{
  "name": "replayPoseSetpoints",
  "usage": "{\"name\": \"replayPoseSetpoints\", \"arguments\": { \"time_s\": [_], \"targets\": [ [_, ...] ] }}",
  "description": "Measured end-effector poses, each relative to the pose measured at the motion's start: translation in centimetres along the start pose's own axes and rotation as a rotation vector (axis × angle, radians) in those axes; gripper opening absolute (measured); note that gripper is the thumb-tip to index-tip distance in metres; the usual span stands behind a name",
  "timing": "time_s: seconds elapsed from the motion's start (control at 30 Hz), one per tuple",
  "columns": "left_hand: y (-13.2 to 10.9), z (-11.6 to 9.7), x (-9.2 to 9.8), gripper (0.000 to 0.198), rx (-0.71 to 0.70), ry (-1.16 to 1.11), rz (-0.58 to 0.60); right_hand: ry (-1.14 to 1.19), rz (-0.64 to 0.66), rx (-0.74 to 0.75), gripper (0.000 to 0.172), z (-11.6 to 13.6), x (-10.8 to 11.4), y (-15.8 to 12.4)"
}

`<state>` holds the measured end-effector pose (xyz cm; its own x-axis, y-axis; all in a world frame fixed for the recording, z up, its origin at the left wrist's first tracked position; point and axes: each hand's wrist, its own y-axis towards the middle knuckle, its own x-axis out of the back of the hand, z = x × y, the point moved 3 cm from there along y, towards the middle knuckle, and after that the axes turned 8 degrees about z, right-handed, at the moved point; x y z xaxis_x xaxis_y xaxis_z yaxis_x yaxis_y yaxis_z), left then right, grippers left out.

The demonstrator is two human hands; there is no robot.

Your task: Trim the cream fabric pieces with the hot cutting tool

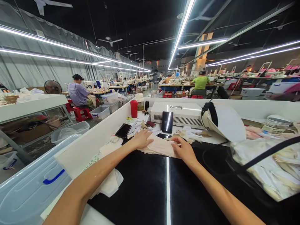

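One cream fabric piece (161, 146) lies on the black tabletop (140, 184) at your hands. Your left hand (142, 139) rests on its left end, fingers loosely spread; your right hand (184, 148) curls at its right end, pinch unclear. Rightward, a translucent bag (248, 150) holds cream scraps (284, 156), a black strap (269, 154) crossing before it. Beyond: a white vented box (177, 109). Leftward: a lidded bin (28, 187).

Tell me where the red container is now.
In the head view, the red container stands left of centre, beyond the left hand, beside a lidded jar and left of the white vented box.
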<state>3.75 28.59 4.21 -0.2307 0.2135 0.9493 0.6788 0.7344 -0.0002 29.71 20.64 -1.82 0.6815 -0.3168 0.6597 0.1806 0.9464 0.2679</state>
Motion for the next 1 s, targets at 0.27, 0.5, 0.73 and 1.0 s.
{"name": "replayPoseSetpoints", "arguments": {
  "time_s": [0.27, 0.5, 0.73, 1.0],
  "targets": [
    [-1.0, 1.1, -3.1, 0.066, 0.030, 0.030, 0.019, -0.259, -0.006, 0.163, 0.036, 3.8, 0.4, -1.5],
    [-0.7, 1.2, -4.1, 0.061, -0.039, 0.070, -0.042, -0.399, 0.095, 0.334, 0.042, 7.0, -2.7, -2.1],
    [-0.3, 2.3, -4.9, 0.062, -0.094, 0.074, -0.115, -0.545, 0.154, 0.313, 0.042, 6.6, -2.9, -2.5],
    [0.3, 3.2, -5.8, 0.062, -0.076, 0.104, -0.154, -0.605, 0.165, 0.258, 0.042, 6.6, -2.4, -3.2]
  ]
}}
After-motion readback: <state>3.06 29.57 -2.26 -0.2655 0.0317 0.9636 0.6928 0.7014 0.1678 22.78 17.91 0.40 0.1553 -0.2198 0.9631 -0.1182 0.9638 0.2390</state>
